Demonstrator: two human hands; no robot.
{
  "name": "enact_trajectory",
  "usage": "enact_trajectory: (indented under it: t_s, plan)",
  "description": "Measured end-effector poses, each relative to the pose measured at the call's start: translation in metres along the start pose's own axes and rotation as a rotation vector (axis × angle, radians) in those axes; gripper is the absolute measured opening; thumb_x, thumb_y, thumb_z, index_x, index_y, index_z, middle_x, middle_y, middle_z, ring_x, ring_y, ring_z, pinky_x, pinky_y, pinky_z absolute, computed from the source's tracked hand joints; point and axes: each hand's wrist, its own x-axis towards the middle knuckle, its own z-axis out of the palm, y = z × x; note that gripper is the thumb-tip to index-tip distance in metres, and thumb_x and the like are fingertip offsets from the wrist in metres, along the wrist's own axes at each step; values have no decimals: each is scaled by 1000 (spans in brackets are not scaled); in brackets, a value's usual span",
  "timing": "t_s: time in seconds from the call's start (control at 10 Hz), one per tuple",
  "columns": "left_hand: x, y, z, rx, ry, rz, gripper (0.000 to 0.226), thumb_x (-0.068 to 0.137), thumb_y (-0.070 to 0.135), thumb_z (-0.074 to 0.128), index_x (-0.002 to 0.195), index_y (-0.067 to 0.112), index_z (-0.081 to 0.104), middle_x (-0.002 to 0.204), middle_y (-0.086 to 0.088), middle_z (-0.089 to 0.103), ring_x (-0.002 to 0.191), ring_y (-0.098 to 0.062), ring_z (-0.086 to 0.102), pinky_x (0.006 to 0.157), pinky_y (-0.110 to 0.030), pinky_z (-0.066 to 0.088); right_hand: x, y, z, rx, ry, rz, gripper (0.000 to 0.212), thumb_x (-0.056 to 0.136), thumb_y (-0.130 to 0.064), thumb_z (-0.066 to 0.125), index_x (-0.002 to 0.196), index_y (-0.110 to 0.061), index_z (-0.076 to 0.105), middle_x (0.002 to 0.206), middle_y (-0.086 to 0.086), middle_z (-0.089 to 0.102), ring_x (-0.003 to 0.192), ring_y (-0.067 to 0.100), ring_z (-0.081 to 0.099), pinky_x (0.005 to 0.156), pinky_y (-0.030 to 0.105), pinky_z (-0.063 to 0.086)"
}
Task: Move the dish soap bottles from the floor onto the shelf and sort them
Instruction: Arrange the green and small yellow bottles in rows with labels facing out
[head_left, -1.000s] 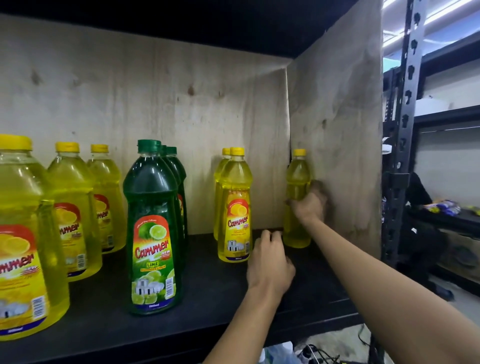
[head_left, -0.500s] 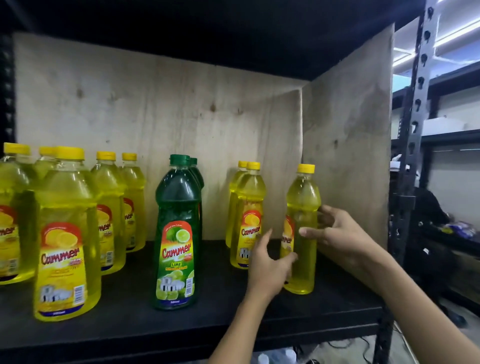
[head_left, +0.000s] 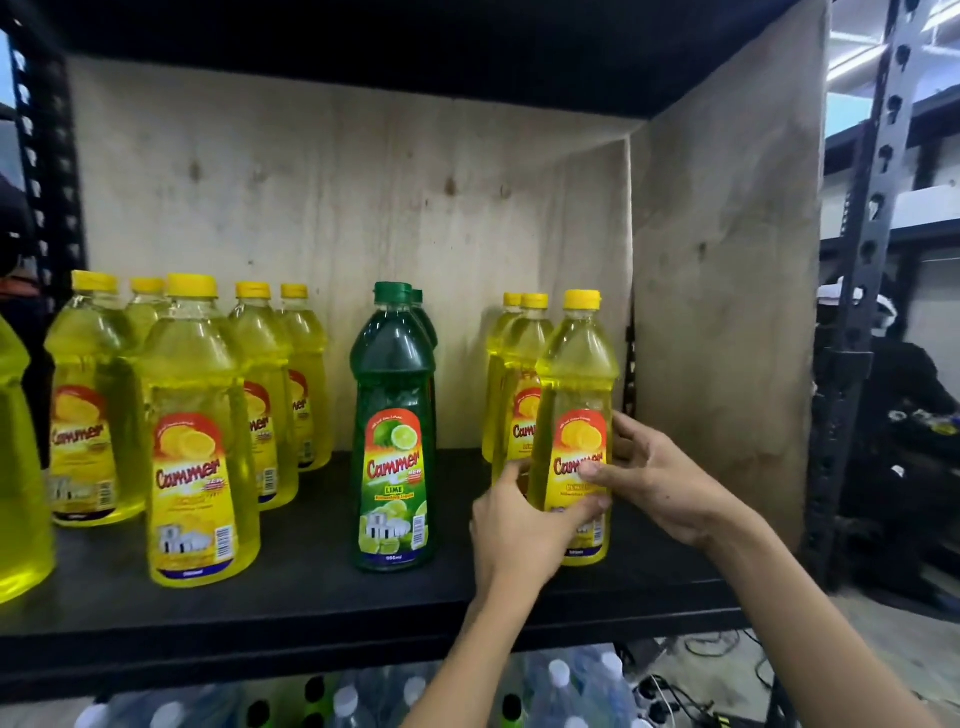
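Both hands are gripping one yellow lemon dish soap bottle (head_left: 576, 415), which is standing upright near the front right of the black shelf (head_left: 311, 587). The left hand (head_left: 519, 535) is wrapping around the lower left of the bottle, its thumb lying across the bottom of the label, while the right hand (head_left: 660, 483) is closing on it from the right, thumb pressing on the front of the label and fingers curling behind. The bottle is showing clear yellow liquid, a yellow screw cap, sloping shoulders, and a red and yellow label reading "Cammer" with a lemon picture, now facing forward; a barcode is peeking out low on the right. Just behind it and to the left, two more small yellow bottles (head_left: 524, 364) are standing in a row running back toward the plywood back panel (head_left: 337, 197). Near the middle of the shelf, a green lime bottle (head_left: 393, 431) with a green cap is standing in front, with another green one partly hidden right behind it. On the left, a cluster of larger yellow lemon bottles (head_left: 197, 441) is standing upright, labels forward. A plywood side panel (head_left: 727, 260) is closing off the shelf at the right, near the held bottle but apart from it.
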Motion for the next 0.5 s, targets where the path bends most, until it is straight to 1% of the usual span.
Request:
enact_trajectory:
  t_s: [0.1,0.2,0.3,0.4,0.5]
  plan:
    - [-1,-1,0,7,33,13,71,55,71,80,114,37,59,102,15,65,101,-6,56,93,-34,52,1,6,0,38,3,-18,60,78,-6,73,134,-19,55,123,11,70,114,28,69,90,41,59]
    - [0,3,0,2,19,11,69,59,67,81,117,35,58,97,18,56,95,-2,44,94,-31,49,2,7,0,20,-12,-20,62,79,-9,74,136,-19,53,126,11,69,116,28,67,94,44,57]
    - [-5,1,0,-17,20,33,66,60,68,80,113,37,59,94,18,59,94,-1,49,94,-32,51,0,9,1,-15,-2,-18,61,80,-10,74,136,-22,53,126,9,69,116,25,67,94,42,57]
    - [0,0,4,-26,18,17,66,57,72,78,110,39,57,102,16,65,106,-6,57,92,-34,53,0,5,3,-29,0,11,67,80,-10,75,141,-21,49,128,9,68,116,24,67,93,41,58]
    - [-25,-5,-2,0,38,97,88,63,64,80,139,37,45,128,17,58,124,-7,51,100,-27,47,-25,9,17,-54,279,27,91,76,-9,82,153,-25,35,140,8,59,124,22,60,96,39,55]
